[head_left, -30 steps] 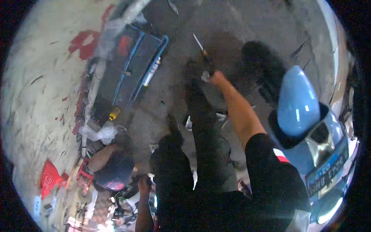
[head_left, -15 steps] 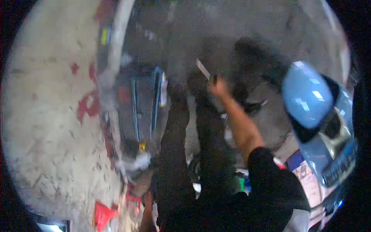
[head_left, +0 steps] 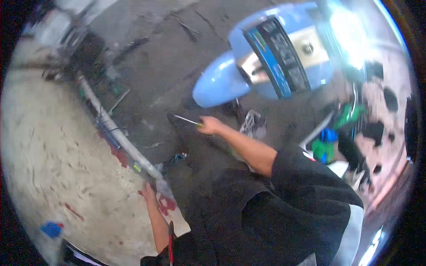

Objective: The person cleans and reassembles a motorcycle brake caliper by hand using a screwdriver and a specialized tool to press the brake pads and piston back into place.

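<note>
At the lower middle of the frame, nearest the camera, the dark shirt (head_left: 293, 208) of the person fills the view, with a pale grey panel along its lower right. Beside it, near the bottom edge, a slim red and black object (head_left: 171, 244) points upward. Left of that, the left hand (head_left: 150, 192) reaches to the pale, scuffed surface (head_left: 88, 186), next to the lower end of a long grey pipe (head_left: 122, 137) and close to a red patch (head_left: 166, 205); blur hides its fingers, so I cannot tell whether it is spread, closed or holding anything. Near the centre, the right hand (head_left: 210, 126) is closed around the handle of a slim tool (head_left: 187, 120), whose thin, light shaft points left and slightly up over the dark floor (head_left: 151, 80). Just to the right of this hand lies some crumpled, clear-looking plastic (head_left: 255, 124). A small blue object (head_left: 51, 229) sits at the lower left. On the right side, a blue rounded item (head_left: 328, 135) and a green item (head_left: 348, 116) stand near a pinkish surface (head_left: 386, 133) with dark patches. Farther off, at upper right, a light-blue vehicle front (head_left: 222, 80) carries a tilted plate (head_left: 277, 57), beside a glaring white light (head_left: 348, 37).
</note>
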Motion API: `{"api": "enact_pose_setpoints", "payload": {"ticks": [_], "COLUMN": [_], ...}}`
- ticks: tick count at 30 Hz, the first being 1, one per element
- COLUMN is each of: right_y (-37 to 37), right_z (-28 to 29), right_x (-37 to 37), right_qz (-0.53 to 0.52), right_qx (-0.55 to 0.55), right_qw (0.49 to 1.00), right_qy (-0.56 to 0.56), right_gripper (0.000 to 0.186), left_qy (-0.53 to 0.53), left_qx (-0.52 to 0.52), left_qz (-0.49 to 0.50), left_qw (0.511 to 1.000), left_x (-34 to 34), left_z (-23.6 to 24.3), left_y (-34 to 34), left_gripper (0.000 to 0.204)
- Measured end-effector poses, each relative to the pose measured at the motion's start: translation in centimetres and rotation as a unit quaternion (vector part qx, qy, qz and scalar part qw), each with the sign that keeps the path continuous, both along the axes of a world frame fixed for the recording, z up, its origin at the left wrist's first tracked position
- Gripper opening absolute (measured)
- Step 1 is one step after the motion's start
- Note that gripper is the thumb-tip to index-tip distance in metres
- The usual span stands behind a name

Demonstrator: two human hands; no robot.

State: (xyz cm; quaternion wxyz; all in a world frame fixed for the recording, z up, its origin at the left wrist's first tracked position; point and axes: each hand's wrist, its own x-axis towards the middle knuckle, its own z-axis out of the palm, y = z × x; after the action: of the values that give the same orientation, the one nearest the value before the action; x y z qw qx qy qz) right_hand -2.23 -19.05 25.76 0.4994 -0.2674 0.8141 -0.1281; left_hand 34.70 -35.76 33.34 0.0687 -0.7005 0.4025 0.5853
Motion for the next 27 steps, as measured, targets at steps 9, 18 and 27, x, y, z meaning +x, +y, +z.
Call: {"api": "enact_pose_setpoints", "payload": {"ticks": [9,18,27], "right_y": [-7.6,21.1,21.0], "right_z": [4.4,-21.3,-26.7], "right_x": [7.6,-3.9,-0.8], "right_qz": [-0.134,-0.203,-0.296], "right_qx": [-0.173,0.455,0.312], "right_qw": [0.948,0.824,0.851], "right_qy": [-0.231,0.268,0.302], "right_gripper": [0.076,0.087,0.070], "left_qy": [0.042,-0.097,-0.230], "left_qx": [-0.053,-0.055,0.146], "left_qz": [-0.361,-0.584,-0.572], "left_qw": [0.930,0.804,0.774], "left_x": [-18.8,-15.7,8.1], "left_z": [-3.3,-21.8,-22.9], "left_y": [-7.5,-18.5,-23.3], "left_gripper": [0.041,0.029,0.027]}}
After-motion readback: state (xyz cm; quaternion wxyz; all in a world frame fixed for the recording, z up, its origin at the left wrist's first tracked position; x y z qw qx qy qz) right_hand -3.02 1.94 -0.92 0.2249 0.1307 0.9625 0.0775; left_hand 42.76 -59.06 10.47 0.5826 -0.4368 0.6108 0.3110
